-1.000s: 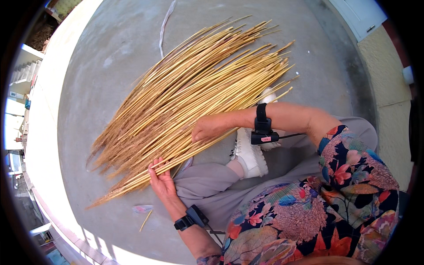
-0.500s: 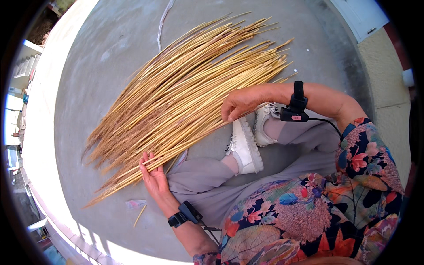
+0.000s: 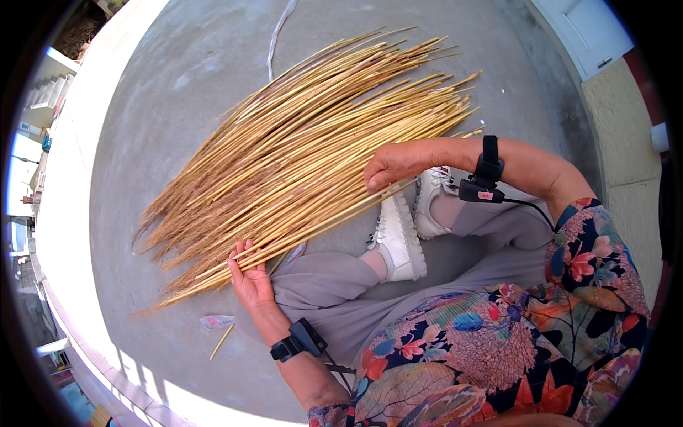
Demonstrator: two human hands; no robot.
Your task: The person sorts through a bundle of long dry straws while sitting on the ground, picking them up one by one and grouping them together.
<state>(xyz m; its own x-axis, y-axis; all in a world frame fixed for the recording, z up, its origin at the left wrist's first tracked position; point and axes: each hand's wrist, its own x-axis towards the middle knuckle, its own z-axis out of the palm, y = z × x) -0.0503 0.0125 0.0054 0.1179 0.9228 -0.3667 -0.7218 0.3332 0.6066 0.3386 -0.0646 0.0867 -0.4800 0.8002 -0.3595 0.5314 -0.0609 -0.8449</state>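
A broad spread of long yellow dried stalks with brown feathery heads [image 3: 306, 153] lies slantwise on the grey floor. My left hand [image 3: 252, 283], palm up, cradles a few stalks at the near edge, toward their feathery ends. Its thumb is on one side of them and its fingers come up on the other. Farther along toward the bare ends, my right hand [image 3: 391, 165] is closed, knuckles up, over the near stalks. Its fingertips are partly hidden. Below it, loose stalk ends stick out past the hand, over my shoe.
My white shoes [image 3: 400, 242] and grey trouser legs [image 3: 320, 285] border the stalks. A pale strip of plastic [image 3: 279, 35] runs behind the pile. Beside my left forearm lie a plastic scrap [image 3: 215, 322] and a short stalk piece [image 3: 222, 342]. A white door [image 3: 587, 35] stands far right.
The nearest stalks have slid rightward through my left hand, their feathery tips drawn in closer to the pile. Both hands keep nearly the same places; the view has shifted slightly.
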